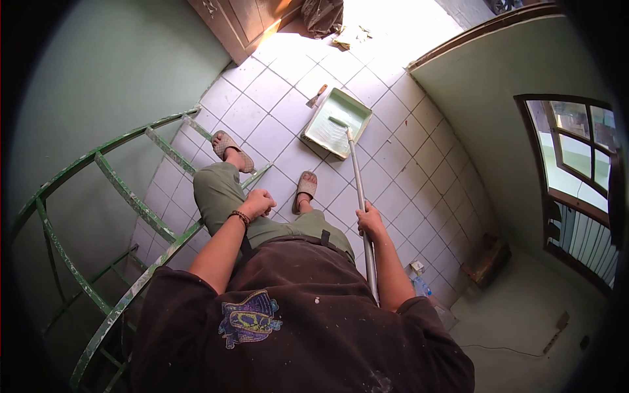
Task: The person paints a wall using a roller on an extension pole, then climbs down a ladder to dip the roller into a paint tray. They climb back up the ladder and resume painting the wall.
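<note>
My right hand (371,221) is wrapped around the metal pole (358,177) of a paint roller. The pole runs from beside my body down to the roller head (339,122), which is in the paint tray (313,141). Pale green paint coats the inside of the tray, which rests on the tiled floor ahead of my feet. Near my left thigh, my left hand (261,204) is loosely closed, with nothing seen in it. A beaded bracelet circles that wrist.
A green, paint-spattered metal ladder (134,209) stands close on my left. Beside the tray lies a scraper with an orange handle (321,90). A wooden door (246,23) and a dark bag (322,16) are ahead. A wooden box (486,262) sits by the right wall, below a window (580,150).
</note>
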